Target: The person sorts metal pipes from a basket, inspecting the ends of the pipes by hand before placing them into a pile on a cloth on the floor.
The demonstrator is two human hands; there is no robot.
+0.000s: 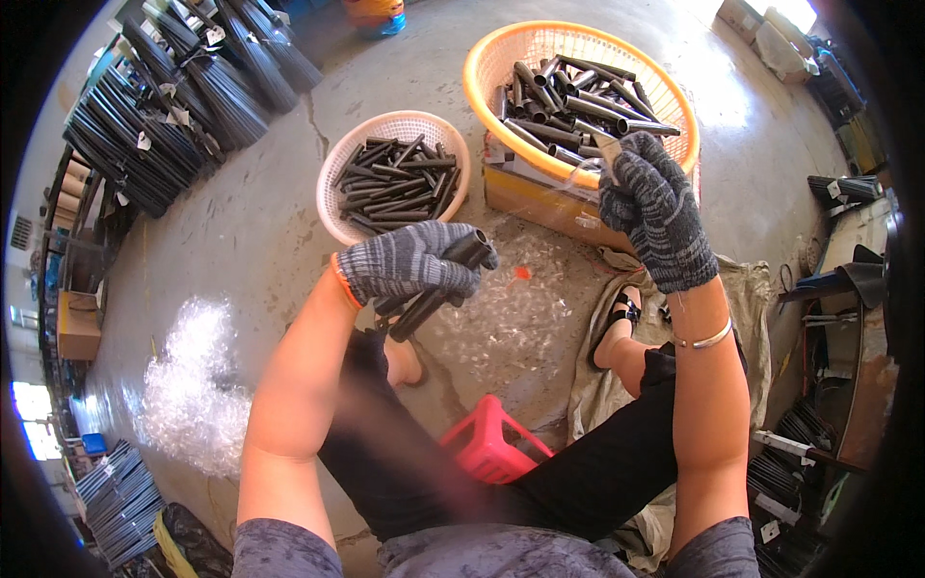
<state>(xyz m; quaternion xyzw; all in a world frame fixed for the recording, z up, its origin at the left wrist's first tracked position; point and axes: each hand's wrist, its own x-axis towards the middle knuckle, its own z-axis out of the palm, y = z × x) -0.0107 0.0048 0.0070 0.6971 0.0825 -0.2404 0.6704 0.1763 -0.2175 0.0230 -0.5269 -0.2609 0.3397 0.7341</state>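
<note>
Grey striped knit gloves (381,265) cover the left hand (419,260) and the right hand (660,207). Fingers of the left hand are wrapped around a dark tube (416,315), held slanting above the floor (289,212), its open end up by the thumb side. The right hand is curled closed, pinching a small flat greyish piece (607,149), perhaps a blade, in front of the near side of an orange-rimmed basket (578,30). Larger dark tubes (578,106) lie jumbled in that basket, which sits on a yellowish carton (535,196). Just left of it, a smaller pale basket (326,188) holds slimmer dark tubes (397,183). Clear plastic scraps (506,332) litter the floor below the hands, near a red stool (489,443).
</note>
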